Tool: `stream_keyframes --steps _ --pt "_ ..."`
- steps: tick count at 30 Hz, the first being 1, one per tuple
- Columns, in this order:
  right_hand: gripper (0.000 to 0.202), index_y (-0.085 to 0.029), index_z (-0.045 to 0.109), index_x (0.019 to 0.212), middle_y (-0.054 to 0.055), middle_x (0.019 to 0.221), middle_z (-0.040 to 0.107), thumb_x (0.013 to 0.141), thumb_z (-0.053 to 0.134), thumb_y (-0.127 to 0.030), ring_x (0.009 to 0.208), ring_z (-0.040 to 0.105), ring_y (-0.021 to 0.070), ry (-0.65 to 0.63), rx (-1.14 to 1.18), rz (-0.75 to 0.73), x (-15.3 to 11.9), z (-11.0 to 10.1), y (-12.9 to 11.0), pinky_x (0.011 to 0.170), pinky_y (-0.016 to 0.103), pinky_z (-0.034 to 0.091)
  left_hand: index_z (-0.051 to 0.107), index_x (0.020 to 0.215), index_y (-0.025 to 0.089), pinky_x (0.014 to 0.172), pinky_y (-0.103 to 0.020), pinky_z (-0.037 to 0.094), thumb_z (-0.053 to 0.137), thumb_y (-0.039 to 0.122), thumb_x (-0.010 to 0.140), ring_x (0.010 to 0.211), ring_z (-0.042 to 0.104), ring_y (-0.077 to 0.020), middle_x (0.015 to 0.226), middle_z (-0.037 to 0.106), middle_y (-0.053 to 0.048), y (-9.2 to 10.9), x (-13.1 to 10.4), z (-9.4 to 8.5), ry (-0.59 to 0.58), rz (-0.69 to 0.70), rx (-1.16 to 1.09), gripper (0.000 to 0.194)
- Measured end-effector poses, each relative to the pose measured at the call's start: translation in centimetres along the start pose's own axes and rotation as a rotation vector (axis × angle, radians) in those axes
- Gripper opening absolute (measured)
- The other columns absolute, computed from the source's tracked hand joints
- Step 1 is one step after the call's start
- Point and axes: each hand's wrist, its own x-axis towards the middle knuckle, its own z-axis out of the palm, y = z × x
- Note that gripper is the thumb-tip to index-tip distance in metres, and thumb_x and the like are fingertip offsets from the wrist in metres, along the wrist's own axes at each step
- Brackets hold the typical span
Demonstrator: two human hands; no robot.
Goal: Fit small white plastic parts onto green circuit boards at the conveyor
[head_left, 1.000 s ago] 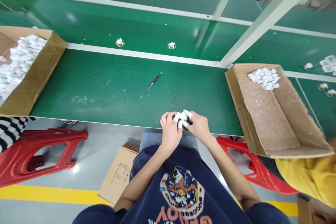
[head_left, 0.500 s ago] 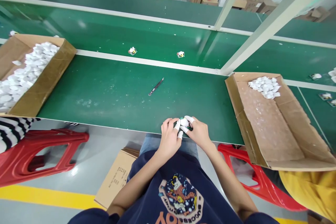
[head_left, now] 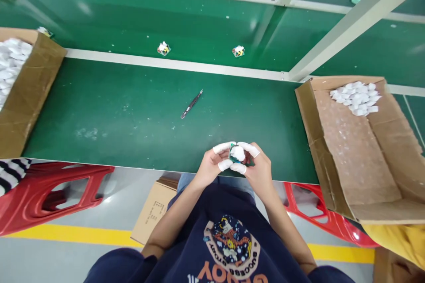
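Observation:
A small green circuit board with a white piece on top is held between both hands above the table's front edge. My left hand pinches its left side with thumb and finger in white finger covers. On the right side, my right hand grips it the same way, with white covers on thumb and index finger. Dark tweezers lie on the green table, up and to the left of the hands.
Cardboard boxes with white pieces stand at the left and right. Two small boards lie beyond the white rail. A slanted metal post rises at the right. Red stools are below the table.
The view has shifted down and closer. Both hands have spread slightly around the board, so more of its green edge and the white piece shows.

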Motion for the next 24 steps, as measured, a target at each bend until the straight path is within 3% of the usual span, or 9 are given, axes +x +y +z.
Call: stream_keyframes --steps 4,8,15,21,24 --pt "0.051 -0.027 0.051 0.131 -0.003 0.074 0.049 0.083 0.068 -0.034 0.06 0.047 0.012 -0.011 0.072 -0.021 -0.1 0.2 0.4 0.056 0.025 0.045 0.071 0.106 0.023 0.086 -0.033 0.054 0.083 0.037 0.064 0.094 0.068 -0.0219 0.105 0.072 -0.009 0.3 0.2 0.1 0.032 0.035 -0.002 0.045" --pt "0.044 -0.031 0.054 0.131 -0.002 0.074 0.046 0.088 0.062 -0.033 0.063 0.047 0.0131 -0.029 0.124 -0.116 0.0 0.1 0.7 0.056 0.026 0.044 0.069 0.111 0.024 0.083 -0.031 0.053 0.081 0.038 0.066 0.092 0.066 -0.0212 0.098 0.07 -0.007 1.2 0.2 0.2 -0.04 -0.028 -0.019 0.049" --pt "0.049 -0.034 0.049 0.137 0.001 0.084 0.047 0.09 0.058 -0.037 0.069 0.048 0.0138 -0.081 0.164 -0.159 -0.5 0.5 0.7 0.058 0.027 0.044 0.072 0.096 0.021 0.068 -0.025 0.051 0.085 0.038 0.061 0.074 0.061 -0.014 0.083 0.061 -0.002 1.9 0.3 0.4 -0.072 0.002 -0.065 0.041" --pt "0.069 -0.032 0.017 0.152 0.003 0.091 0.044 0.093 0.048 -0.049 0.074 0.048 0.0167 -0.225 0.057 -0.114 -1.3 -0.1 0.6 0.065 0.032 0.049 0.07 0.095 0.018 0.062 -0.026 0.051 0.079 0.05 0.065 0.067 0.06 -0.0139 0.081 0.06 -0.002 2.3 0.2 0.6 -0.032 -0.141 -0.053 0.044" --pt "0.067 -0.034 0.02 0.151 0.004 0.096 0.045 0.092 0.048 -0.049 0.079 0.051 0.0183 -0.222 0.002 -0.133 -1.3 -0.3 0.6 0.066 0.033 0.051 0.07 0.092 0.016 0.059 -0.026 0.051 0.077 0.055 0.066 0.065 0.06 -0.0151 0.077 0.061 -0.003 2.2 0.1 0.6 -0.01 -0.177 -0.045 0.048"
